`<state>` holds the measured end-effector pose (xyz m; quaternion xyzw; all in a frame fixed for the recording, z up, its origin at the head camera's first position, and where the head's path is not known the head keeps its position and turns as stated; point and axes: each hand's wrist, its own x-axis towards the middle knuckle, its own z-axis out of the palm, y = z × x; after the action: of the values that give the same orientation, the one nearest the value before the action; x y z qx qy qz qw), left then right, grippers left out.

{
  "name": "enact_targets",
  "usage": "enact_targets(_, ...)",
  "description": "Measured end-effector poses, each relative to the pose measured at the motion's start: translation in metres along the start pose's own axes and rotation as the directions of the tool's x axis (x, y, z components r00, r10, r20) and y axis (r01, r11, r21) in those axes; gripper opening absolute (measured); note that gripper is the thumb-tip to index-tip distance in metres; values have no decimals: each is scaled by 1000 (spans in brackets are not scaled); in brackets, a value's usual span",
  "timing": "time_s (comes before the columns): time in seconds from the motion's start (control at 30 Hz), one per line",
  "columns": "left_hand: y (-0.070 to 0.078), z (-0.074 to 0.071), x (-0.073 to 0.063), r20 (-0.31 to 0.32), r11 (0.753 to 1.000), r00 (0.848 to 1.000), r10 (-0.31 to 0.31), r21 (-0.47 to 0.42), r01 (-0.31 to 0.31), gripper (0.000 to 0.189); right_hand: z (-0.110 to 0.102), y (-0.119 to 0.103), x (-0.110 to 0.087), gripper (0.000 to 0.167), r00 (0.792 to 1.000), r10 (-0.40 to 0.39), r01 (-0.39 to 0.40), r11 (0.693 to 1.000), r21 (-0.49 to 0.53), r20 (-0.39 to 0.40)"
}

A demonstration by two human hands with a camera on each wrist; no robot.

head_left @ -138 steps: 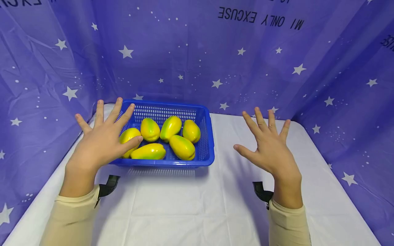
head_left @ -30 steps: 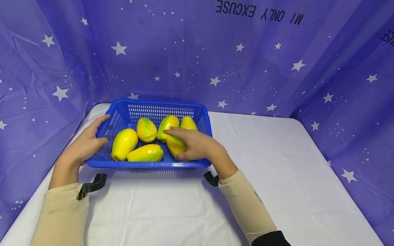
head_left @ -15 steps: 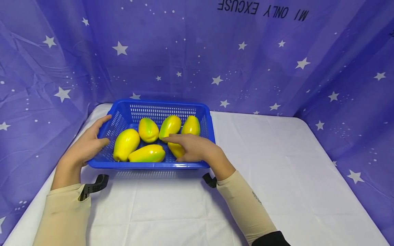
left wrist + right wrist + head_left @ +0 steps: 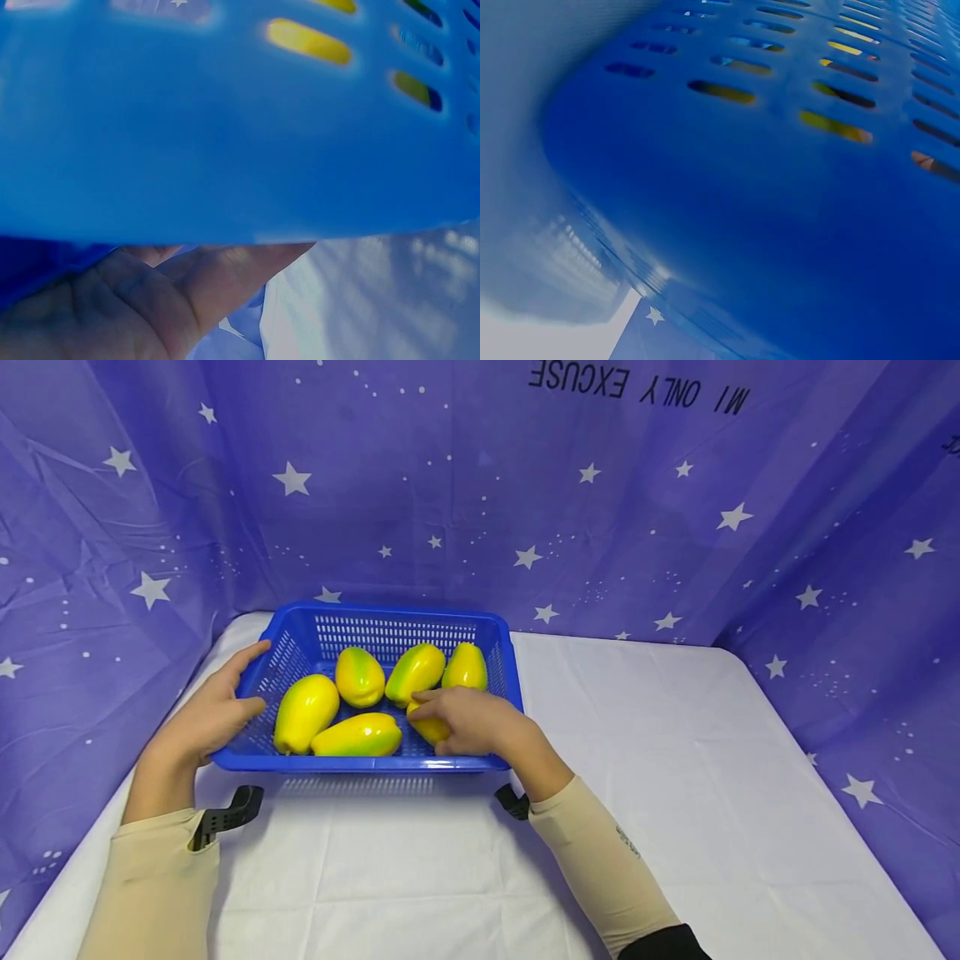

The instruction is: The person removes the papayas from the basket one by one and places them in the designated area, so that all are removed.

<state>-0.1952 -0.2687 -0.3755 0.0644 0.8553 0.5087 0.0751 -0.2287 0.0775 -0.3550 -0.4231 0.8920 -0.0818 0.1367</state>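
Observation:
A blue slotted plastic basket [image 4: 360, 763] holds several glossy yellow-green papaya-shaped fruits, one of them a fruit [image 4: 358, 735] lying along the front. My left hand [image 4: 213, 714] grips the basket's left end, thumb over the rim and fingers outside. The left wrist view shows that hand [image 4: 150, 300] below the blue wall [image 4: 187, 135]. Inside the front right corner, my right hand [image 4: 476, 722] has its fingers curled over a papaya-shaped fruit [image 4: 427, 725] and partly covers it. In the right wrist view the basket wall [image 4: 742, 187] hides most of that hand.
The basket stands on a white-clothed table [image 4: 675, 760], toward the back left. White cloth extends to its right and in front. A purple curtain [image 4: 480, 510] with white stars encloses the back and sides. Black wrist mounts [image 4: 232, 810] stick out from both sleeves.
Both hands were spread apart in the air at first; the left has come to the basket's end, the right into the basket. Lately the right fingers have curled down over the front right fruit.

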Motion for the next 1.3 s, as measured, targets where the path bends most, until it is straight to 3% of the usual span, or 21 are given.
enact_targets(0.37,0,1,-1,4,1000,1000,1,5,-1,88,-9,-3,-20,56,991,53,-57,998,-31,-120)
enact_targets(0.63,-3,-1,1,-6,1000,1000,25,7,-25,87,-16,0,-38,52,957,43,-70,994,-84,-287)
enact_targets(0.83,-3,0,1,-6,1000,1000,15,5,-15,87,-16,5,-51,55,915,45,-77,995,-64,-400)
enact_targets(1.1,-3,0,1,-5,1000,1000,17,-14,-17,86,-20,15,-69,53,825,28,-57,998,-33,-564)
enact_targets(1.3,0,0,2,0,1000,1000,6,-4,-6,86,-26,23,-83,52,765,67,-86,996,1,-641)
